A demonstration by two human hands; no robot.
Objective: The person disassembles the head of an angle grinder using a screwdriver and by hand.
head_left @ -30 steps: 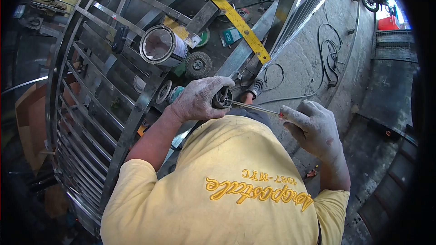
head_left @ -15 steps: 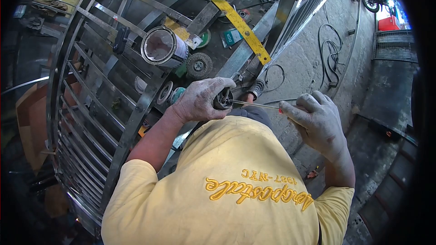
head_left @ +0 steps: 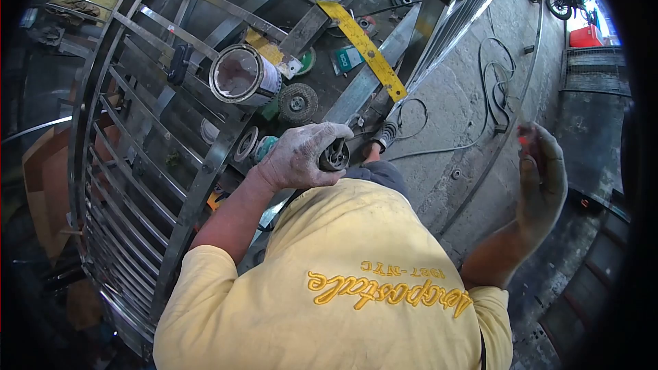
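My left hand (head_left: 301,157) is closed around a dark cylindrical part (head_left: 335,155), above my lap. Its open round end faces right and shows small fittings inside. Most of its body is hidden by my fingers. Out to the right, well apart from the part, my right hand (head_left: 541,178) is raised with its fingers closed on a screwdriver (head_left: 525,140). Only a bit of its red handle shows clearly; the shaft is hardly visible here.
A curved metal grille (head_left: 147,185) fills the left side. On it stands a stained paint can (head_left: 236,75), near a flap disc (head_left: 297,103) and a yellow metal strip (head_left: 363,48). A cable (head_left: 490,89) lies on the concrete floor, with a red box (head_left: 585,36) beyond.
My right hand has swung away to the right with the screwdriver, whose tip was at the dark part's open end. My left hand stays nearly in place, still gripping the part.
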